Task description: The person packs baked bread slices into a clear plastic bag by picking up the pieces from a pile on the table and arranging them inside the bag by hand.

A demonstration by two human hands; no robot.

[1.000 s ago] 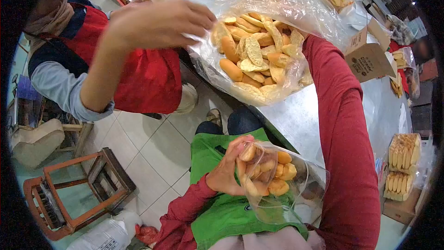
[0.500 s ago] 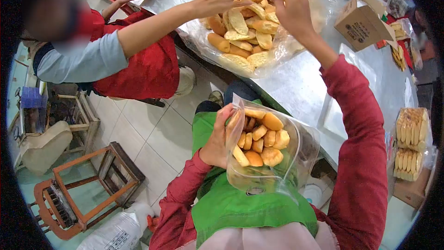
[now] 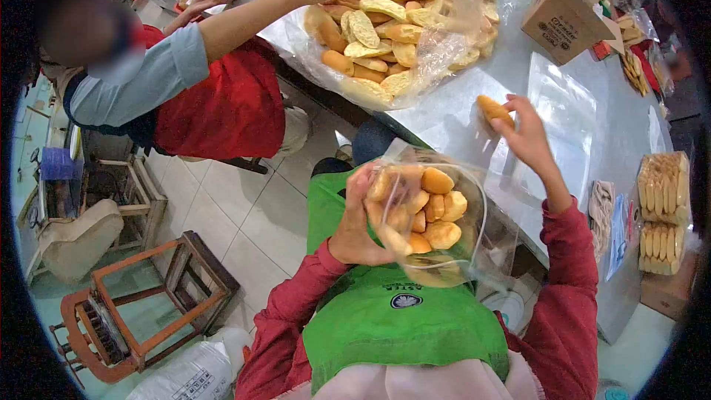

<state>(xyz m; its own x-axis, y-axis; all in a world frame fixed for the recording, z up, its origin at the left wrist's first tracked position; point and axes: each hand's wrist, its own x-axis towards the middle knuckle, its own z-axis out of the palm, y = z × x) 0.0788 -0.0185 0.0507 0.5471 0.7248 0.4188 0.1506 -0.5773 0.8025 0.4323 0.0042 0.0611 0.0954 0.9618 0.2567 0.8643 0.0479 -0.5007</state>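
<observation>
My left hand [image 3: 358,224] is wrapped round the left side of a clear plastic bag [image 3: 440,275], held in front of my green apron. Several bread pieces [image 3: 443,233] fill the bag, seen through its open mouth. Over the metal table's edge, my right hand [image 3: 527,137] pinches one small oblong bread roll [image 3: 494,111] between thumb and fingers, up and to the right of the bag. A heap of similar bread [image 3: 383,7] lies in a large clear plastic sheet or bag [image 3: 348,87] farther back on the table.
A co-worker's arm [image 3: 270,11] reaches into the bread heap from the left. An open cardboard box [image 3: 561,26] stands on the metal table [image 3: 463,133]. Packed bread [image 3: 661,200] sits at the far right. A wooden stool frame [image 3: 159,304] lies on the tiled floor.
My right hand has come away from the bread heap, down and to the right, carrying a bread roll. The small bag has tilted slightly in my left hand. The co-worker's hand remains at the heap.
</observation>
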